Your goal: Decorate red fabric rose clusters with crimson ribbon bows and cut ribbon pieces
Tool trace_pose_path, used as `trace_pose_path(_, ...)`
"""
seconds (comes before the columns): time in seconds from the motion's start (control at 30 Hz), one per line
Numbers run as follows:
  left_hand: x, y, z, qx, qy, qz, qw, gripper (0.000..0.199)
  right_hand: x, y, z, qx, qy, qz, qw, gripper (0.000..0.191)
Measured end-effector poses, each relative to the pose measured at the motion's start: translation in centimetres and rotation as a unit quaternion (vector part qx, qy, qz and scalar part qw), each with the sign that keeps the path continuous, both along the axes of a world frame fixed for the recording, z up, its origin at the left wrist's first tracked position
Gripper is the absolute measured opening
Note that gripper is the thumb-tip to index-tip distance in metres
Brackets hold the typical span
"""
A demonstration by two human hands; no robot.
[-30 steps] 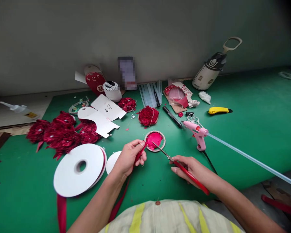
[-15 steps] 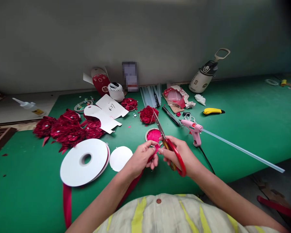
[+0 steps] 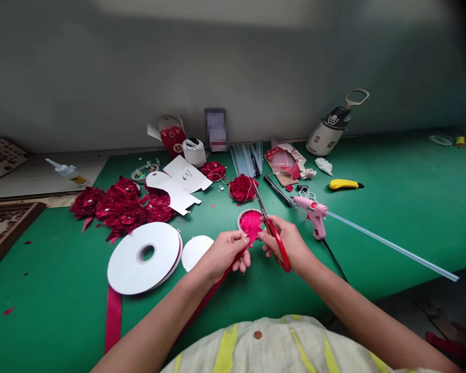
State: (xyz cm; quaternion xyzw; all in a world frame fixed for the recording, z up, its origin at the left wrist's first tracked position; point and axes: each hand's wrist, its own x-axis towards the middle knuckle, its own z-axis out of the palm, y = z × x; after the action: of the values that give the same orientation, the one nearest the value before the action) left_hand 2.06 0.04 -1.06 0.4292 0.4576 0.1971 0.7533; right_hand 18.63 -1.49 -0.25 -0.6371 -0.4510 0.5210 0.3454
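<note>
My left hand [image 3: 230, 254] pinches a red ribbon [image 3: 210, 296] near its end, and the rest of it trails down toward my lap. In my right hand [image 3: 285, 242] are scissors with red handles [image 3: 280, 243], their blades pointing up and away; its fingertips are close to the ribbon end. Just beyond the hands sits a round container [image 3: 250, 221] with red pieces inside. A dark red ribbon flower [image 3: 243, 188] lies behind it. To the left is a large white ribbon spool [image 3: 143, 258], beside a white paper disc [image 3: 194, 252].
A pink glue gun [image 3: 312, 211] with a long glue stick stands right of my hands. Farther back are a black marker [image 3: 277, 190], yellow cutter [image 3: 345, 184], bottle [image 3: 328, 132] and phone [image 3: 216, 130]. Red flowers [image 3: 121, 204] pile up at left.
The view has shifted, so the table items appear farther right. My hands stay close together; the ribbon end shows longer between them, and the scissors have turned slightly in my right hand.
</note>
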Motion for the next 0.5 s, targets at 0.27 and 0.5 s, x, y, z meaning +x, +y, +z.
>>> trace_pose_path(0.27,0.9,1.6,-2.0,-0.001,-0.025,0.038,0.999,0.025,5.0,-4.5,2.2,-0.068,-0.109,0.127,0.983,0.041)
trace_pose_path(0.5,0.9,1.4,-2.6,-0.002,-0.039,0.025,0.999,0.026,4.6,-5.3,2.0,-0.032,-0.167,0.235,0.957,0.032)
